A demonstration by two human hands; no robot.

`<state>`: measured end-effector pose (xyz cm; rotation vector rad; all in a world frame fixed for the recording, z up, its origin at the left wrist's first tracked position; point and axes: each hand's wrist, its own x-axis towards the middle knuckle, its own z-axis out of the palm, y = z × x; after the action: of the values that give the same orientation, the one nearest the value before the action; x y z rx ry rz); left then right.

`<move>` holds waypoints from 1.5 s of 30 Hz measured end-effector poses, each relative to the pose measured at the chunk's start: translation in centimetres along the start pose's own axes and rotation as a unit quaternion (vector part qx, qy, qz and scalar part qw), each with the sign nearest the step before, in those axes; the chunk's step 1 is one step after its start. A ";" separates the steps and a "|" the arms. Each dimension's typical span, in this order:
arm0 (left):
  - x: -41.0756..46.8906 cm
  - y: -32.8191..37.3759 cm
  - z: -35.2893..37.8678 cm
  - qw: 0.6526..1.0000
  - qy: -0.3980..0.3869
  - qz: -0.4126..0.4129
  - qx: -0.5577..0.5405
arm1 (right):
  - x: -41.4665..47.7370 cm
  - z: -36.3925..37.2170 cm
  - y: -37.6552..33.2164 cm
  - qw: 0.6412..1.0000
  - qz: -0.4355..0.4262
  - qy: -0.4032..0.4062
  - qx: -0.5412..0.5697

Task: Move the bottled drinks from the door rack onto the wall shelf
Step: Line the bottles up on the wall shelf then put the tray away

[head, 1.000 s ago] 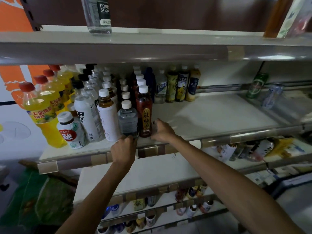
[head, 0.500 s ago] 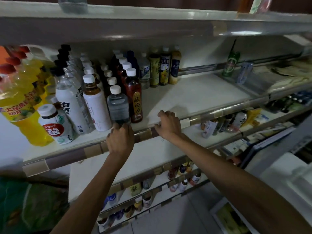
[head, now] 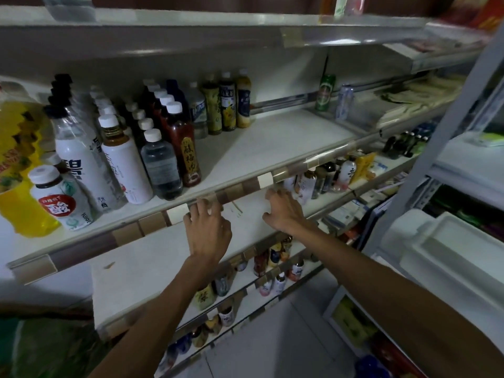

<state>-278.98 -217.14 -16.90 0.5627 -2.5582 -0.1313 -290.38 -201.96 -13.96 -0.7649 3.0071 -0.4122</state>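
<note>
Bottled drinks (head: 141,124) crowd the left half of the wall shelf (head: 272,143), with both hands empty below its front edge.

Along the front stand five bottles: one squat white bottle with a red label (head: 61,199), one tall black-capped bottle (head: 81,165), one white-sleeved tea bottle (head: 126,167), one small clear water bottle (head: 162,167) and one dark red bottle (head: 184,151), at 10 o'clock from the left hand (head: 210,231). The rows behind are too packed to count. Three tall bottles (head: 227,105) stand at the back wall, at 12 o'clock. The right hand (head: 286,212) is loosely spread like the left. Two cans (head: 325,92) stand at its 1 o'clock.
</note>
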 end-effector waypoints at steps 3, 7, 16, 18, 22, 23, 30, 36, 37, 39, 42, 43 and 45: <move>-2.7 2.8 1.5 0.997 -0.041 0.043 -0.043 | -3.4 0.7 3.3 1.000 0.024 -0.014 0.006; -6.8 6.7 2.9 0.984 -0.138 0.094 -0.059 | -8.9 1.9 7.9 0.996 0.071 -0.012 0.043; -13.2 16.6 4.7 0.929 -0.216 0.280 -0.107 | -21.6 0.1 18.4 0.976 0.211 -0.018 0.046; -14.2 18.9 5.0 0.916 -0.214 0.321 -0.111 | -23.7 -0.6 20.2 0.971 0.238 -0.013 0.032; -15.7 22.3 5.8 0.886 -0.234 0.355 -0.185 | -27.0 -1.4 23.0 0.953 0.300 -0.012 0.037; -16.0 23.1 6.0 0.880 -0.241 0.361 -0.194 | -27.7 -1.4 23.5 0.949 0.312 -0.013 0.035; -16.3 26.0 9.7 0.826 -0.340 0.410 -0.185 | -30.3 0.1 26.5 0.918 0.391 0.000 0.068; -16.1 26.6 14.3 0.756 -0.506 0.385 -0.156 | -31.7 4.0 27.4 0.881 0.461 -0.047 0.092; -16.2 26.6 14.9 0.749 -0.522 0.382 -0.142 | -31.9 4.8 27.4 0.870 0.478 -0.069 0.099; -16.5 26.6 17.0 0.733 -0.566 0.363 -0.104 | -32.5 6.1 27.5 0.849 0.506 -0.103 0.114; -17.0 27.0 19.3 0.701 -0.625 0.340 -0.051 | -33.4 8.3 27.4 0.836 0.521 -0.117 0.130; -17.3 27.2 19.7 0.692 -0.635 0.341 -0.039 | -33.6 9.2 27.3 0.832 0.524 -0.118 0.141; -18.0 27.9 20.3 0.676 -0.655 0.338 -0.021 | -33.8 10.8 27.0 0.821 0.531 -0.129 0.166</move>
<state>-285.38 -184.61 -37.24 -0.9537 -3.8741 -0.4510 -272.42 -165.90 -33.05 0.8025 2.4528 -0.6378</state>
